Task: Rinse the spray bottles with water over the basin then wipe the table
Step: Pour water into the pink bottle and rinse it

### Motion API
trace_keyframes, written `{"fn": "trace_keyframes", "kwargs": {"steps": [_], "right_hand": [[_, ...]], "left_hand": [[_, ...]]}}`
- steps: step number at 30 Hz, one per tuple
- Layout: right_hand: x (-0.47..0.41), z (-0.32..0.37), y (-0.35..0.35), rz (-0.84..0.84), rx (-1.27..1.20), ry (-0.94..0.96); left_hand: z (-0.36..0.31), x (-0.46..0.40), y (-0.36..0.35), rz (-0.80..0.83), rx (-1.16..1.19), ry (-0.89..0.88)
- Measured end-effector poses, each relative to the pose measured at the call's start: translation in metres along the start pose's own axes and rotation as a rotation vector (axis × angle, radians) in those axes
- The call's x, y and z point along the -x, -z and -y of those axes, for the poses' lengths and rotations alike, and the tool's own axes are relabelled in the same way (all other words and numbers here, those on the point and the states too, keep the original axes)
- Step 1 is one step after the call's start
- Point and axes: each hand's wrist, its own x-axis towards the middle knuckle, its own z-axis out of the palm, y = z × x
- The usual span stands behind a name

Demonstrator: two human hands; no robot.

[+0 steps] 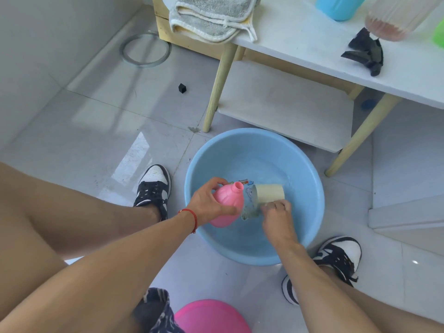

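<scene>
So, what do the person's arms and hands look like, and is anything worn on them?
Both forearms are bare, with no sleeves in view. The left hand has a thin red string bracelet around its wrist. The right hand wears a ring on one finger. No gloves or watch are visible.

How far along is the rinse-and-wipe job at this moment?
Done: the pink bottle has its cap off. In hand: the left hand holds it over the blue basin while the right hand tips a cup at it. Left: bottles on the table; towel unused.
</scene>
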Motion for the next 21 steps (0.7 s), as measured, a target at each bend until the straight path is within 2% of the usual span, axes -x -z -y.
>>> {"fn": "trace_keyframes", "kwargs": {"steps": [4, 8, 12, 14, 18, 21], "right_hand": [[0.000, 0.012, 0.017, -0.027, -0.404, -0.031], [-0.006, 0.011, 0.038, -0.004, -0.805, -0.370], [-0.001, 0.003, 0.047, -0.020, -1.133, -0.469], [0.002, 0.000, 0.056, -0.045, -1.198, -0.433], [0.008, -0.001, 0.080, -0.094, -1.116, -0.360], [0.011, 0.006, 0.101, -0.213, -1.044, -0.352]], "left_hand": [[0.001, 0.000, 0.000, 0.009, -0.017, 0.003], [0.003, 0.000, 0.000, 0.016, -0.021, -0.017], [0.004, 0.000, 0.001, 0.020, -0.006, -0.034], [0.004, -0.001, 0.001, 0.015, -0.004, -0.039], [0.004, -0.002, 0.002, 0.019, -0.013, -0.054], [0.005, -0.003, 0.000, 0.017, -0.040, -0.065]]}}
